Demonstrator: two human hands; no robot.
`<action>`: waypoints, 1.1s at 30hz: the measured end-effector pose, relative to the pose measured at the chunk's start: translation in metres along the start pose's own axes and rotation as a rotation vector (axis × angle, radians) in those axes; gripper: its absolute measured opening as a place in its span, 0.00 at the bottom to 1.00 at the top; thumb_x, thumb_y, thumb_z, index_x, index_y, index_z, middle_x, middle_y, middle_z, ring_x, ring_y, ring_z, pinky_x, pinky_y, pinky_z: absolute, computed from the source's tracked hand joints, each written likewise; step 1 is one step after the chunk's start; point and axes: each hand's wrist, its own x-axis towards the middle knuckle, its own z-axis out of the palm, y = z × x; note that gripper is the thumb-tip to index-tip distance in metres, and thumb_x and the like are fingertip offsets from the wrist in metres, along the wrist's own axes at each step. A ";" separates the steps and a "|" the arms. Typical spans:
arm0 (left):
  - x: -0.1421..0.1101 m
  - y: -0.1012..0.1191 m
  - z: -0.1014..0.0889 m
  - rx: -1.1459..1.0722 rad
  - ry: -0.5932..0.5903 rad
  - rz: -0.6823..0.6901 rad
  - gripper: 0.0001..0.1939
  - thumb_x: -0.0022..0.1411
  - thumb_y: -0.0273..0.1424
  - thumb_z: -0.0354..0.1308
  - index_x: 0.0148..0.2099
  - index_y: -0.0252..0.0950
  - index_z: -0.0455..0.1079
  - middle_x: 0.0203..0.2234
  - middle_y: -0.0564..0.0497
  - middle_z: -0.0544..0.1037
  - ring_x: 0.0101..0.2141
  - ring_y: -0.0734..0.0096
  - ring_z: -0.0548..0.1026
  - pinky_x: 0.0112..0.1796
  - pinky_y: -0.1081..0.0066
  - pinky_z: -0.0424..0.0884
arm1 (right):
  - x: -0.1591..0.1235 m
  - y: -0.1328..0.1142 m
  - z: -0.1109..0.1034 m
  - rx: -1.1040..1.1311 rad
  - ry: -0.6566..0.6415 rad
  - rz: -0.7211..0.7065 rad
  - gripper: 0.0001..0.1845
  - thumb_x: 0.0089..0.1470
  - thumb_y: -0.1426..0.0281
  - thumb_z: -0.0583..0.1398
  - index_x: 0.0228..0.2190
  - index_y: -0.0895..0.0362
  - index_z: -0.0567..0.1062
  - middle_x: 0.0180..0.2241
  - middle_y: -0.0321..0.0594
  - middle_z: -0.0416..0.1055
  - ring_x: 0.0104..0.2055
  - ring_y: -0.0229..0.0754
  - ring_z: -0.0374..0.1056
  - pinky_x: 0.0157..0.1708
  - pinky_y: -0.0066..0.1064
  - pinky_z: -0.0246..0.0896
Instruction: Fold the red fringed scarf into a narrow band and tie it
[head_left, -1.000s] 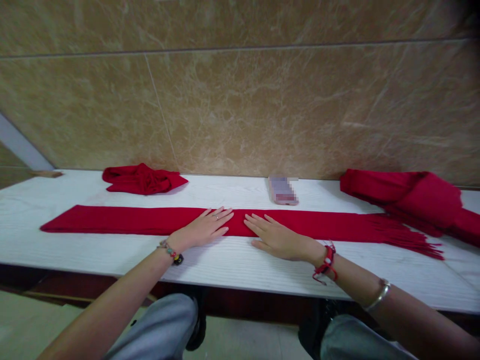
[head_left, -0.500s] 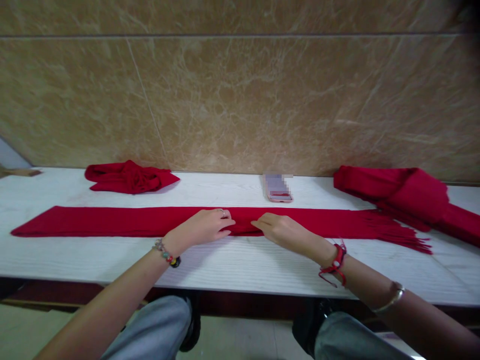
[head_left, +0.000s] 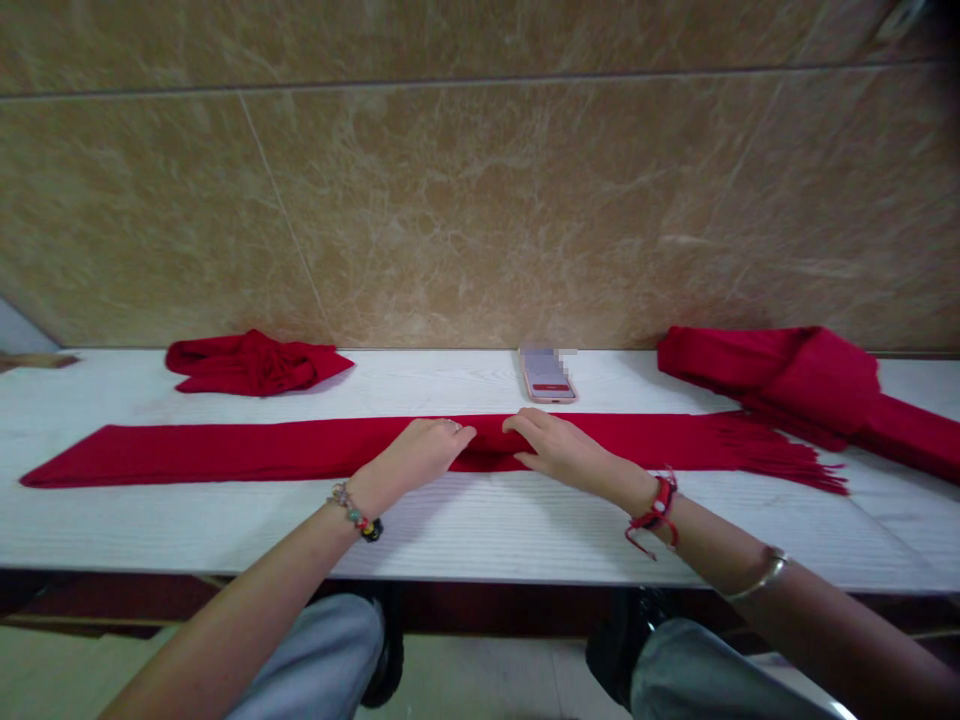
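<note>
A long red scarf [head_left: 225, 453], folded into a narrow strip, lies lengthwise on the white table, its fringe [head_left: 795, 450] spread at the right end. My left hand [head_left: 416, 455], with a ring and a beaded bracelet, is closed on the middle of the scarf; some of its fingertips are hidden. Just to the right, my right hand [head_left: 564, 450] rests over the same strip, thumb and fingers apart. Between the two hands the cloth shows a dark crease.
Behind the strip lie a crumpled red cloth [head_left: 259, 365] at left and a larger folded red cloth [head_left: 772, 375] at right, near the fringe. A phone [head_left: 547, 378] lies between them. A brown marbled wall [head_left: 450, 220] rises along the back edge of the white table [head_left: 480, 540].
The right hand's thumb and fingers have spread apart and shifted slightly toward the far edge of the scarf. My left hand's fingers have drawn in over the cloth. The view has tilted slightly.
</note>
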 end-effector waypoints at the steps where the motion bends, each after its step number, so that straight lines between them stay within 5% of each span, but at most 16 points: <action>1: 0.000 0.001 0.000 0.012 -0.003 0.003 0.10 0.62 0.21 0.47 0.44 0.32 0.65 0.35 0.46 0.76 0.35 0.67 0.75 0.35 0.70 0.69 | -0.002 0.000 0.001 -0.047 0.001 0.009 0.14 0.50 0.78 0.57 0.41 0.60 0.67 0.38 0.46 0.69 0.38 0.43 0.66 0.35 0.32 0.62; 5: 0.000 0.007 -0.001 0.062 0.012 -0.010 0.06 0.61 0.27 0.52 0.41 0.33 0.65 0.34 0.46 0.75 0.36 0.65 0.74 0.34 0.70 0.69 | -0.007 0.002 0.003 -0.194 -0.042 -0.079 0.12 0.54 0.79 0.52 0.42 0.62 0.68 0.34 0.46 0.71 0.35 0.42 0.67 0.33 0.31 0.62; 9: 0.000 0.005 0.001 0.097 0.027 -0.028 0.08 0.60 0.22 0.50 0.42 0.34 0.65 0.35 0.47 0.75 0.36 0.66 0.74 0.32 0.71 0.70 | -0.010 0.001 0.000 -0.318 -0.048 -0.198 0.09 0.55 0.79 0.52 0.37 0.63 0.71 0.33 0.46 0.71 0.34 0.43 0.67 0.34 0.32 0.63; 17: -0.015 -0.012 0.019 0.080 0.002 -0.085 0.26 0.58 0.14 0.42 0.58 0.29 0.56 0.55 0.37 0.62 0.54 0.64 0.63 0.51 0.66 0.62 | -0.027 0.006 0.009 -0.419 -0.010 -0.254 0.17 0.51 0.85 0.50 0.42 0.67 0.70 0.41 0.53 0.72 0.41 0.45 0.69 0.39 0.34 0.67; 26: -0.015 -0.031 -0.003 0.048 -0.008 0.036 0.30 0.58 0.12 0.37 0.62 0.33 0.49 0.61 0.46 0.52 0.60 0.67 0.47 0.58 0.62 0.49 | -0.031 0.010 0.011 -0.315 0.051 -0.308 0.19 0.53 0.84 0.47 0.46 0.70 0.68 0.44 0.58 0.70 0.44 0.46 0.69 0.41 0.36 0.68; 33: -0.032 -0.041 0.019 -0.120 -0.135 0.024 0.35 0.56 0.11 0.37 0.63 0.39 0.47 0.61 0.51 0.51 0.60 0.75 0.49 0.56 0.70 0.50 | -0.032 0.012 0.013 -0.323 0.042 -0.289 0.18 0.53 0.84 0.49 0.44 0.67 0.70 0.43 0.54 0.72 0.44 0.45 0.69 0.42 0.36 0.68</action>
